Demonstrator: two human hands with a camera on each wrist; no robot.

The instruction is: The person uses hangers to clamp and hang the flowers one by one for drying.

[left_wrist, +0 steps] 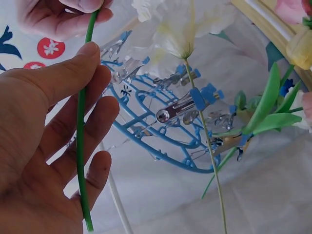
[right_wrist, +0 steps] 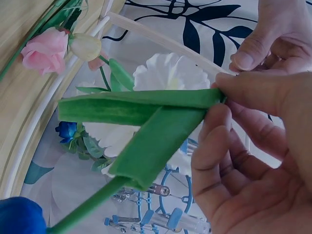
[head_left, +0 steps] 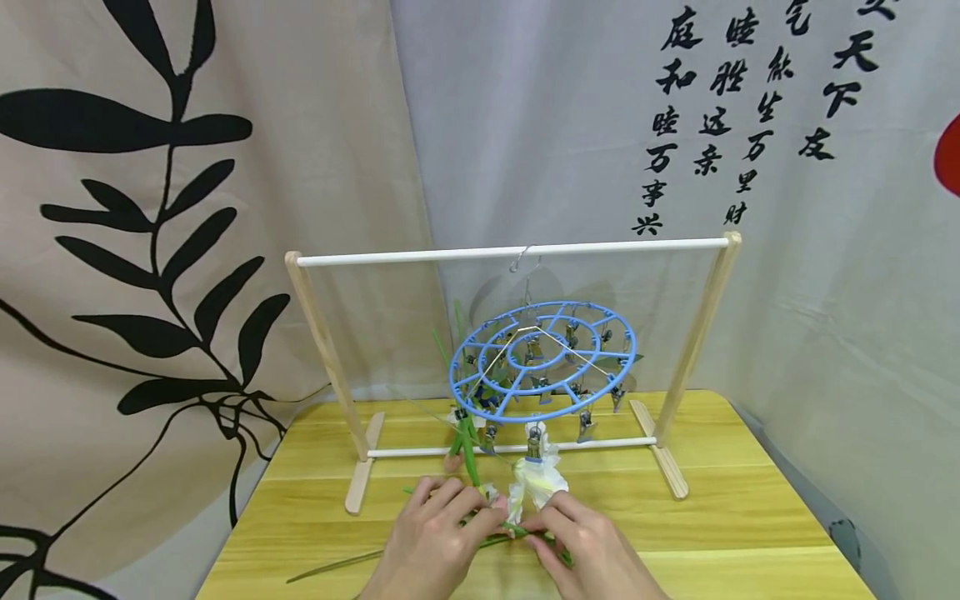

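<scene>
Grasping, both sides: left hand (head_left: 446, 529) pinches the stem (left_wrist: 81, 136), right hand (head_left: 592, 542) pinches the leaves (right_wrist: 158, 139) of what appears to be one blue flower (right_wrist: 22, 217). Position: above the desk (head_left: 262, 533), nearer than the rack (head_left: 327, 350), well apart from the far edge. Probable step: arranging the leaves. Hanging would call for a vacant clip (head_left: 585, 425) under the hanger (head_left: 516, 419).
</scene>
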